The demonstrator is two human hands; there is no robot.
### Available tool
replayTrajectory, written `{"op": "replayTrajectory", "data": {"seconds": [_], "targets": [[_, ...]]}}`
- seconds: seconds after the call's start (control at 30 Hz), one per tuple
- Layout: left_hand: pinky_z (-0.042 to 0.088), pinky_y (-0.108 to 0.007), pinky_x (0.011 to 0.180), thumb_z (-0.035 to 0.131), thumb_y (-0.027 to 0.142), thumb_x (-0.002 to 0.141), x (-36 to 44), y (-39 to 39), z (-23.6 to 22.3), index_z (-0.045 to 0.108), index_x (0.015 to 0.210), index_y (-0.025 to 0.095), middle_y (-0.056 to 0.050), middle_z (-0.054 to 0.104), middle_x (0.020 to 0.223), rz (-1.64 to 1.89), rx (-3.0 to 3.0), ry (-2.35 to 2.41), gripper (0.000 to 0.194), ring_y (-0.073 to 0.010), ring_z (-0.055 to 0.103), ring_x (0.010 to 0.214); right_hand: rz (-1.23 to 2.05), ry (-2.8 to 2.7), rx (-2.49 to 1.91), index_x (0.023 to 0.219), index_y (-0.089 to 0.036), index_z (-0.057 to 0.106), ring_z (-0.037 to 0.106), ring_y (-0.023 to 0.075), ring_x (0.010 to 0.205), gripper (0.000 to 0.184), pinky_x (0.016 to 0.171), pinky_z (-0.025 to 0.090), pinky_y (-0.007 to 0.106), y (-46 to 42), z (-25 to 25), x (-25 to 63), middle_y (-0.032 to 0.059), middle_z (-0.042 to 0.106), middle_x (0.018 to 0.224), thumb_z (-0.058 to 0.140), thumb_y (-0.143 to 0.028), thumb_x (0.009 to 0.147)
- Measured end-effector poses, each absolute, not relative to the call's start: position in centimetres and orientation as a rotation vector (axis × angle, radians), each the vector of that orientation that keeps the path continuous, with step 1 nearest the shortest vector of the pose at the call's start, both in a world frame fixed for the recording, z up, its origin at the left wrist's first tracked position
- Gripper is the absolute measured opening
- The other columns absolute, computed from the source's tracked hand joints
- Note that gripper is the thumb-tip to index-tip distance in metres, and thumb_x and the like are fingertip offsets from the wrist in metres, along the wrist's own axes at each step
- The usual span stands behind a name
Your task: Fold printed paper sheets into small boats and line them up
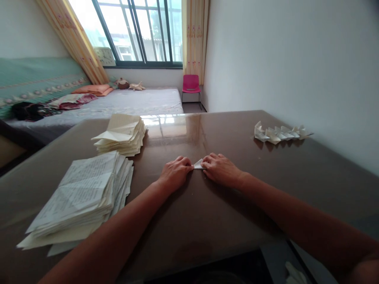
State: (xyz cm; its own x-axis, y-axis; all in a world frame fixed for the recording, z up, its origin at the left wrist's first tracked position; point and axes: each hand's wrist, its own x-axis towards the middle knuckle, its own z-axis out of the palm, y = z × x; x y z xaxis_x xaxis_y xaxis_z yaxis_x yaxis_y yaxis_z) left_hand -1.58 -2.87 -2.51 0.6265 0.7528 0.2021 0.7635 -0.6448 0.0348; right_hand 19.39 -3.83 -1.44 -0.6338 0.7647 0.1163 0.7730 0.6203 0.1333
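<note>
As the head view has it, both hands sit apart from each other, fingers closed in on one small folded paper [198, 164]. It lies mid-table, low and flat against the brown tabletop [166, 244]. Clock below is centred on it, 12 pointing away from the person.

Left hand [175, 172]: at 9 o'clock, thumb and fingertips clamped on the near-left tip. Right hand [221, 169]: at 3 o'clock, fingers clamped on the opposite end and covering part of it. Exact finger placement underneath is hidden.

Handling, judged: next to no weight, so load is a non-issue. Single sheet soft, folded layers stiffer and a bit springy; creases may reopen if let go. Dry paper, low slip, but it can skate on the glossy top. Tears or crumples if pulled hard at the tips. Best hold: thumb and forefinger on the layered folded edges, light pinch, other hand pinning it flat.

Around it: printed sheet stack [84, 189] between 8 and 9 o'clock, cream sheet stack [121, 132] near 10, row of folded paper pieces [282, 134] near 2, well apart from the right hand.
</note>
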Motion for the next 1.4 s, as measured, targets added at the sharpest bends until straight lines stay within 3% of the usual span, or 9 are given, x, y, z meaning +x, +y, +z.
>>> {"op": "replayTrajectory", "data": {"seconds": [0.1, 0.3, 0.5, 0.73, 1.03, 1.13, 1.23, 1.4], "targets": [[0.046, -0.028, 0.070, 0.045, 0.021, 0.090, -1.7, -2.9, -3.0, 0.069, 0.104, 0.032, -0.001, 0.065, 0.103, -0.390, -2.783, -1.330, 0.030, -0.0191, 0.055, 0.097, -0.196, -2.808, -1.353, 0.096, -0.014, 0.066, 0.057, 0.0238, 0.093, 0.024, 0.076, 0.040, 0.031, -2.5, -0.8, 18.9, 0.0119, 0.064, 0.098, 0.052, -0.033, 0.091], [0.049, -0.028, 0.075, 0.045, 0.017, 0.087, -1.9, -2.5, -3.9, 0.069, 0.104, 0.032, 0.001, 0.066, 0.106, -0.586, -2.793, -1.467, 0.033, -0.0187, 0.057, 0.100, 0.074, -2.831, -1.278, 0.092, -0.017, 0.067, 0.061, 0.0160, 0.078, 0.016, 0.069, 0.040, 0.024, -0.6, 0.0, 19.2, 0.0069, 0.064, 0.092, 0.053, -0.026, 0.091], [0.050, -0.030, 0.081, 0.043, 0.017, 0.087, -1.8, -2.1, -4.3, 0.068, 0.107, 0.032, 0.000, 0.066, 0.104, -0.703, -2.789, -1.544, 0.035, -0.0191, 0.057, 0.101, 0.116, -2.688, -1.138, 0.104, -0.016, 0.063, 0.059, 0.0182, 0.088, 0.025, 0.078, 0.044, 0.027, -1.1, -1.6, 20.3, 0.0087, 0.061, 0.100, 0.057, -0.034, 0.087], [0.048, -0.030, 0.084, 0.042, 0.020, 0.089, -1.3, -1.4, -4.3, 0.064, 0.113, 0.029, -0.001, 0.067, 0.101, -0.780, -2.726, -1.726, 0.033, -0.0182, 0.059, 0.098, 0.174, -2.631, -1.113, 0.112, -0.016, 0.062, 0.059, 0.0190, 0.096, 0.026, 0.086, 0.046, 0.030, -0.9, -2.2, 21.0, 0.0098, 0.063, 0.105, 0.051, -0.025, 0.089], [0.046, -0.031, 0.086, 0.042, 0.022, 0.091, -0.7, -1.2, -4.4, 0.064, 0.112, 0.027, -0.001, 0.068, 0.100, -0.836, -2.787, -1.681, 0.030, -0.0187, 0.058, 0.099, -0.113, -2.752, -1.297, 0.130, -0.010, 0.050, 0.058, 0.0233, 0.099, 0.044, 0.087, 0.045, 0.032, -1.9, -1.8, 19.5, 0.0132, 0.066, 0.110, 0.048, -0.013, 0.086], [0.046, -0.030, 0.085, 0.044, 0.026, 0.091, -0.3, -1.4, -4.3, 0.059, 0.115, 0.023, -0.002, 0.067, 0.097, -1.028, -2.746, -1.748, 0.028, -0.0169, 0.060, 0.092, -0.119, -2.674, -1.353, 0.117, -0.017, 0.058, 0.060, 0.0215, 0.097, 0.029, 0.082, 0.043, 0.029, -1.7, -1.8, 19.6, 0.0092, 0.067, 0.104, 0.045, -0.018, 0.091], [0.047, -0.030, 0.075, 0.049, 0.039, 0.088, 0.3, -1.9, -3.8, 0.056, 0.104, 0.021, -0.002, 0.067, 0.089, -1.083, -2.737, -1.870, 0.026, -0.0169, 0.062, 0.081, -0.085, -2.547, -1.403, 0.098, -0.020, 0.059, 0.062, 0.0185, 0.085, 0.019, 0.072, 0.041, 0.026, -1.4, -1.9, 19.7, 0.0064, 0.066, 0.096, 0.041, -0.024, 0.094], [0.045, -0.030, 0.068, 0.055, 0.051, 0.083, 1.3, -2.9, -2.9, 0.049, 0.099, 0.022, 0.000, 0.068, 0.085, -1.025, -2.805, -1.965, 0.034, -0.0186, 0.064, 0.075, -0.025, -2.422, -1.399, 0.090, -0.019, 0.052, 0.060, 0.0163, 0.070, 0.008, 0.060, 0.033, 0.025, -1.9, -2.2, 19.0, 0.0037, 0.065, 0.086, 0.049, -0.027, 0.088]]}}
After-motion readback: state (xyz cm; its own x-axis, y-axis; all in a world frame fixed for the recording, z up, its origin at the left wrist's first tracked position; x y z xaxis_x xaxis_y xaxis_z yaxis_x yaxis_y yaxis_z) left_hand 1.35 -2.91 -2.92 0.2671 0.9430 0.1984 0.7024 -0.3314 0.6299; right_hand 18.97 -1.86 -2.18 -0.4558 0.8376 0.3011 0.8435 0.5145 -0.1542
